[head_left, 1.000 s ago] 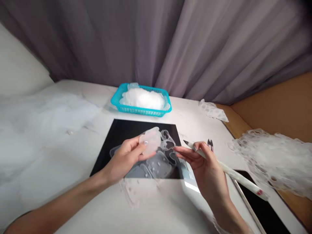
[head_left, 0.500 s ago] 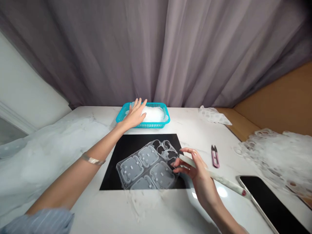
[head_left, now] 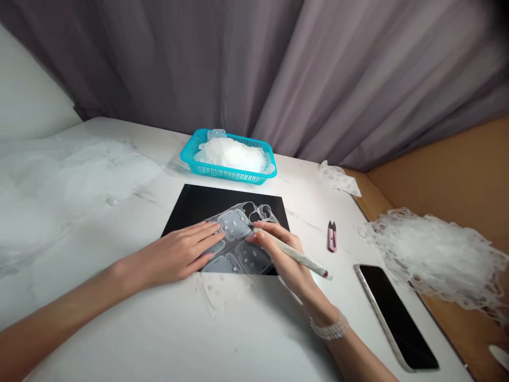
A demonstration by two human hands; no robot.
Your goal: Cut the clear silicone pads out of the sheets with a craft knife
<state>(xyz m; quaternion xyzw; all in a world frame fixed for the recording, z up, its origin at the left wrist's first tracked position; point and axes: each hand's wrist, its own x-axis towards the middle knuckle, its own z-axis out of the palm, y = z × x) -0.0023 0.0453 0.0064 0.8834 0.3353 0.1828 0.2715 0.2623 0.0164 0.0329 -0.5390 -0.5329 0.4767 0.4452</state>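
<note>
Clear plastic forms the moulded sheet (head_left: 234,223) we see lying on the black mat (head_left: 199,199). Our left hand (head_left: 183,252) rests palm down on it, fingers extended. Our right hand (head_left: 286,254) grips a white pen-like tool (head_left: 304,258), its dark tip at the sheet; whether it touches, we cannot tell. The tool's red end mark is too small for us to read, as is any lettering on the pink-handled snips (head_left: 332,237) beside the dark-screened phone (head_left: 397,318).
</note>
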